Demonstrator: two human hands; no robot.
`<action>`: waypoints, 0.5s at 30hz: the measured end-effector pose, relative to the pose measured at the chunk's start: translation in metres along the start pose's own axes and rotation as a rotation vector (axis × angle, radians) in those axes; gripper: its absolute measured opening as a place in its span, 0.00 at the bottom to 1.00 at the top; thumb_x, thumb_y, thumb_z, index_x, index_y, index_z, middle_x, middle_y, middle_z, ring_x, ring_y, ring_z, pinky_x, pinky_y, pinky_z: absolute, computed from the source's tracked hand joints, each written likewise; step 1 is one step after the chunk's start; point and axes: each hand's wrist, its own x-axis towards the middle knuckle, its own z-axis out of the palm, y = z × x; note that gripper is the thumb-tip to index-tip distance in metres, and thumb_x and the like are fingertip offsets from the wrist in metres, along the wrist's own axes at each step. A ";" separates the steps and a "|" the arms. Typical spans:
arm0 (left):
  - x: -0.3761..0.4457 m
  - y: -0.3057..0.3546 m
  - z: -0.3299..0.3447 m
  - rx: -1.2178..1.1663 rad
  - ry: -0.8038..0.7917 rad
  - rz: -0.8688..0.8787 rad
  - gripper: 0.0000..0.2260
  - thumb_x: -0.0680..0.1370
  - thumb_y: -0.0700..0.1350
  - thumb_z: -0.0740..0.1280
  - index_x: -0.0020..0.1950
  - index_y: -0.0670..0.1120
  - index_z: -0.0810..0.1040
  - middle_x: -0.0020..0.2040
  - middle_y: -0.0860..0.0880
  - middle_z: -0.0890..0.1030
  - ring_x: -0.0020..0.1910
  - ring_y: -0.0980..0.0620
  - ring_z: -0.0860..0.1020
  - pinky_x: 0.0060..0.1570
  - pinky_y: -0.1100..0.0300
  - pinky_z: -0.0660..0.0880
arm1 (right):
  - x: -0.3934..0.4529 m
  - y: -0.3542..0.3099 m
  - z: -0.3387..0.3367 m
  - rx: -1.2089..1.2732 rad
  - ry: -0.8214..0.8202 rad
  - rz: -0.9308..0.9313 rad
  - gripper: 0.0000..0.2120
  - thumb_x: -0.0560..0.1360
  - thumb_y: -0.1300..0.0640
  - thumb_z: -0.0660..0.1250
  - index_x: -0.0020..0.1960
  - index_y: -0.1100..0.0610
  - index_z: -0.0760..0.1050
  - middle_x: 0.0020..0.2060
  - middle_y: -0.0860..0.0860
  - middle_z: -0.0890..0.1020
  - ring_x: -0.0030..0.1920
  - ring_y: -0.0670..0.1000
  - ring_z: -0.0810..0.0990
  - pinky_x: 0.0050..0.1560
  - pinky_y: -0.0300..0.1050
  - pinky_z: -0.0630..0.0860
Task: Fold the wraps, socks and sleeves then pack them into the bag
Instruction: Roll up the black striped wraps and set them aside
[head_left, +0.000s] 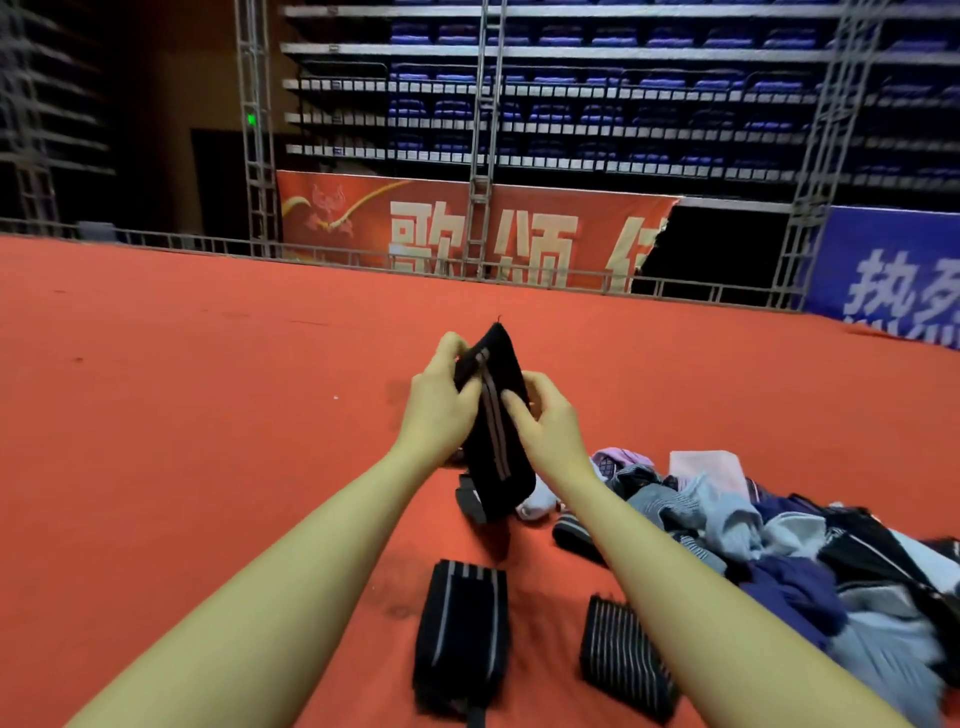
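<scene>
A black wrap with grey stripes (500, 457) hangs in the air above the red carpet, held from both sides. My left hand (439, 400) grips its upper left edge, and my right hand (548, 415) pinches its right edge lower down. Below, near the bottom of the view, a folded black wrap with grey stripes (460, 642) lies flat. Beside it on the right lies a folded pinstriped black wrap (623, 657), partly hidden by my right forearm. A loose heap of socks, sleeves and wraps (810, 540) in blue, grey, black and pink spreads at the right.
Red carpet (182, 415) covers the floor all around. A white sock (537, 501) lies under the held wrap. A low metal rail (363, 257), truss posts and banners stand at the carpet's far edge. No bag is in view.
</scene>
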 end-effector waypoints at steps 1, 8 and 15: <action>-0.001 0.007 -0.002 -0.021 0.022 -0.015 0.07 0.77 0.37 0.61 0.46 0.48 0.65 0.32 0.54 0.72 0.34 0.47 0.70 0.33 0.57 0.63 | -0.006 0.003 -0.002 0.027 -0.075 0.060 0.10 0.76 0.60 0.67 0.56 0.53 0.74 0.48 0.44 0.81 0.51 0.45 0.78 0.56 0.40 0.73; -0.013 0.025 -0.024 0.027 0.095 -0.088 0.06 0.79 0.39 0.58 0.52 0.48 0.69 0.36 0.48 0.75 0.36 0.43 0.72 0.32 0.54 0.66 | -0.045 0.026 -0.006 -0.228 -0.282 0.205 0.08 0.76 0.53 0.63 0.52 0.53 0.77 0.46 0.49 0.82 0.49 0.50 0.77 0.55 0.52 0.73; -0.030 0.020 -0.032 0.284 0.036 -0.157 0.03 0.76 0.43 0.62 0.48 0.44 0.72 0.47 0.45 0.77 0.47 0.40 0.74 0.42 0.52 0.70 | -0.030 -0.029 -0.031 -0.016 0.142 0.103 0.12 0.77 0.67 0.57 0.42 0.53 0.73 0.35 0.47 0.77 0.38 0.46 0.71 0.39 0.41 0.68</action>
